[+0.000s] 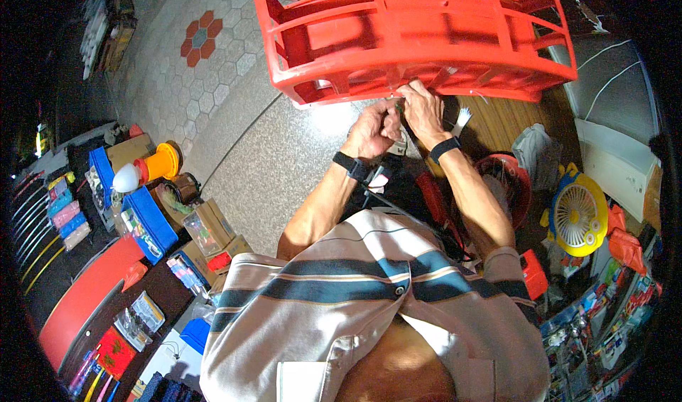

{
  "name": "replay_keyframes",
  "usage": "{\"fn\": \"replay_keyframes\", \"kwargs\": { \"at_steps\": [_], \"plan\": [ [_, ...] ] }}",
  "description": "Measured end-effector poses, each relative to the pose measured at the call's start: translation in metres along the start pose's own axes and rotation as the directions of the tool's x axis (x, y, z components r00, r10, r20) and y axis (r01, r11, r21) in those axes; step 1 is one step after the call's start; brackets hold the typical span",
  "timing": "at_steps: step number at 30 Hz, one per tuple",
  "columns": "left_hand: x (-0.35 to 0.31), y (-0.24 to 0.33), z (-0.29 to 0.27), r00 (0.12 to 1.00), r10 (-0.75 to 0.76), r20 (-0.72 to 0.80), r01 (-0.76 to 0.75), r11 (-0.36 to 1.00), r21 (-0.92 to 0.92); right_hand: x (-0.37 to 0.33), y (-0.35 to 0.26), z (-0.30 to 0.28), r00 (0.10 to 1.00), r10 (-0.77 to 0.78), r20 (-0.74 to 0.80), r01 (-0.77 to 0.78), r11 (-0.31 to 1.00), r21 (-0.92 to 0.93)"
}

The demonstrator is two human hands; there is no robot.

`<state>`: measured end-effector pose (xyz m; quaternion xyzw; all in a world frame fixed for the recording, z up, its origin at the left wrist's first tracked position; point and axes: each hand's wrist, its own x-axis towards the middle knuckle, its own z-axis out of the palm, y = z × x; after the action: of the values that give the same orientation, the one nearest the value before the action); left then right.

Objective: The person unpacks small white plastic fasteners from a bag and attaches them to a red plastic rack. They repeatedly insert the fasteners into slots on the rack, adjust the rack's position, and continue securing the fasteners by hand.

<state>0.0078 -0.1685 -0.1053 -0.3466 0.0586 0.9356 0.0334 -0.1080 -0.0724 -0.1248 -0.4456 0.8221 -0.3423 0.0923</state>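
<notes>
A large red plastic rack with open slatted sides lies across the top of the view, its near edge toward me. Just below that edge, my left hand is closed in a pinch, its fingertips close to those of my right hand. The right fingers are bent and pressed together, right up against the rack's rim. Whatever is between the fingers of either hand is hidden or too small to name. Each wrist wears a black band. Beside my right wrist, the ends of a white bundle of thin strips stick out.
A red bucket and a yellow-and-blue fan stand at the right. Blue bins, cardboard boxes and an orange spool crowd the left. Speckled floor lies between, with packaged goods along both sides.
</notes>
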Motion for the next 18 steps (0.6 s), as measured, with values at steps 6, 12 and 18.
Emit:
{"fn": "replay_keyframes", "kwargs": {
  "at_steps": [6, 12, 18],
  "plan": [
    [0.014, 0.020, 0.007, 0.992, 0.002, 0.124, 0.020, 0.985, -0.174, 0.001, 0.000, -0.007, 0.999, -0.030, 0.035, 0.031, 0.999, -0.031],
    [0.012, 0.024, 0.018, 0.992, -0.029, 0.124, 0.054, 0.978, -0.199, 0.008, -0.006, -0.009, 0.998, 0.044, 0.038, -0.047, 0.997, 0.060],
    [-0.033, 0.023, 0.038, 0.952, 0.301, 0.057, -0.306, 0.932, 0.193, 0.017, -0.008, -0.006, 0.990, 0.136, 0.044, -0.133, 0.989, -0.068]
  ]
}}
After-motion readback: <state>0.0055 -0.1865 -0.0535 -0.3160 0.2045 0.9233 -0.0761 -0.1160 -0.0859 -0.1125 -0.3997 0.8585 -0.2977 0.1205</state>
